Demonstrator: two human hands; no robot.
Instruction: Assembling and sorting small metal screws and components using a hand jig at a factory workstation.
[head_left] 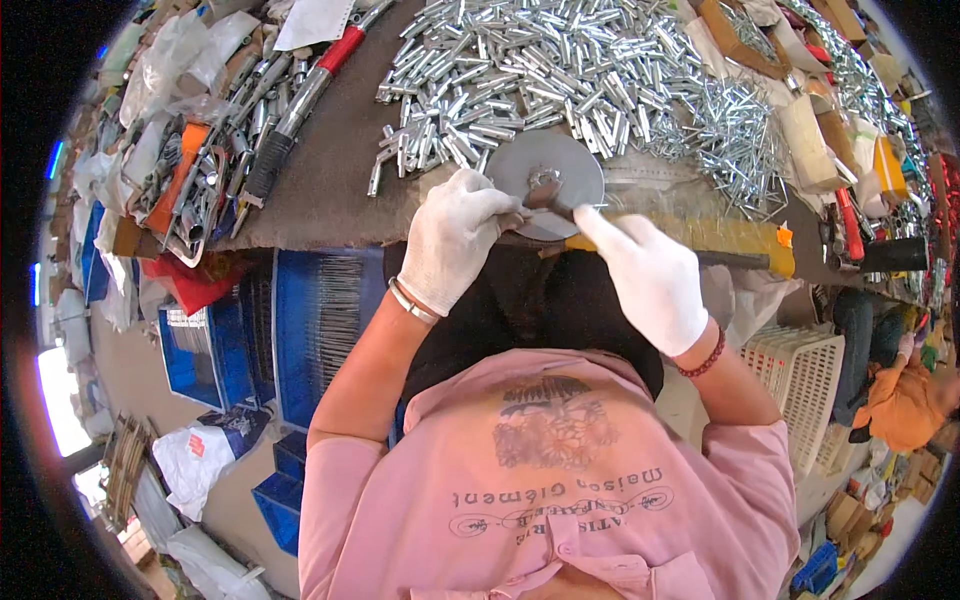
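A round grey metal dish [505, 172] stands at the near edge of the bench, with small metal pieces [547, 183] in its middle. My left hand [455, 235], in a white knitted glove, is at the dish's near left rim, thumb and fingers pinched together around something too small to name. At the near right rim is my right hand [650, 275], also gloved in white. Its fingertips are drawn together close to the left ones, and whatever they grip cannot be made out. Just beyond the dish lies a large heap of shiny metal sleeves [520, 70].
Thin screws or pins [740, 145] are piled at the right. Hand tools [270, 150], one red-handled, crowd the left of the bench. Below are blue bins [300, 340] and a pale plastic crate [795, 375]. A person in orange [905, 405] is at the far right.
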